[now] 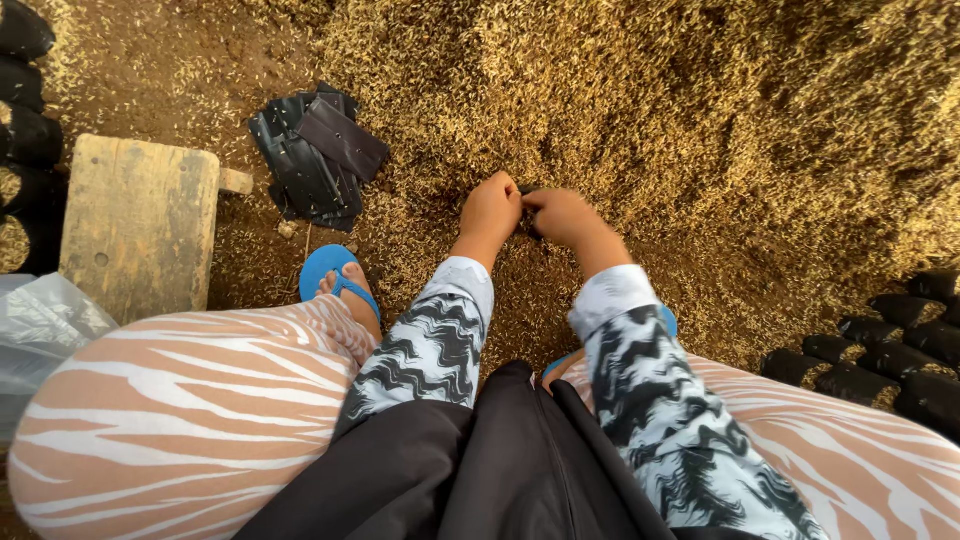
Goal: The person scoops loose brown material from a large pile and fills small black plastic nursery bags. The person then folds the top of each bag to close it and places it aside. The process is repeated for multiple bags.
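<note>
Our left hand [490,208] and right hand [562,215] meet over the husk heap [700,120], fingers pinching what appears to be a small black bag [527,190]. Flat black bags [318,155] lie stacked left; filled ones [880,355] stand right.

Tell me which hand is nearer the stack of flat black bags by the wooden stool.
Left. The left hand sits just right of the stack of flat black bags; the right hand is beyond it, farther away.

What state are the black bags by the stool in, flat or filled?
Flat. The black bags lie stacked on the husk-strewn ground beside the stool, with no bulge showing.
</note>
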